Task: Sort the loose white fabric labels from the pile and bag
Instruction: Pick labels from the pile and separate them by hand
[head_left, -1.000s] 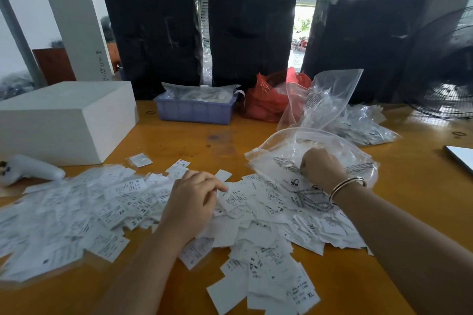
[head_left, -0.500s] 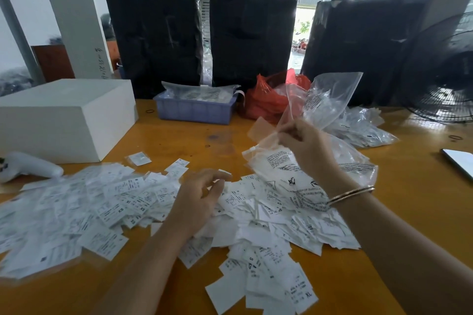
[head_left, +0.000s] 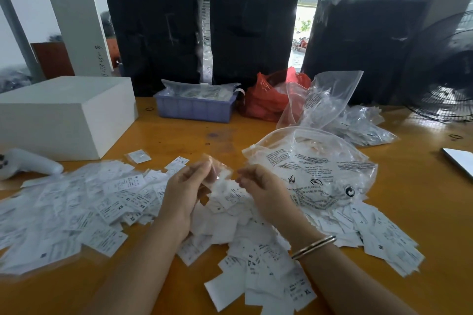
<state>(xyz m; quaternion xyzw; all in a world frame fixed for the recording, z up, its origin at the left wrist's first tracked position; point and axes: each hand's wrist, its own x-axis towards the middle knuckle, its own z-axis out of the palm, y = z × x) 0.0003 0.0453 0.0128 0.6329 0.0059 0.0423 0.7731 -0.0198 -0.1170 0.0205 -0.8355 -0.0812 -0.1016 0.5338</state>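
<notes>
both hands raised just above the pile of white fabric labels (head_left: 107, 212) spread across the orange table (head_left: 409, 212). left hand (head_left: 183, 192) curled, fingertips pinching a small clear sleeve (head_left: 217, 169), blurred. right hand (head_left: 261, 186) curled too, fingertips at the other edge of that sleeve; actual pinch cannot be told through the blur. bangle (head_left: 313, 247) on the right wrist. clear printed bag (head_left: 314, 169) lying open just right of the hands, resting on the pile's far edge. more labels heaped under and in front of both wrists. white box (head_left: 64, 115) far left, blue tray (head_left: 194, 110) behind, red bag (head_left: 266, 100) beside it.
</notes>
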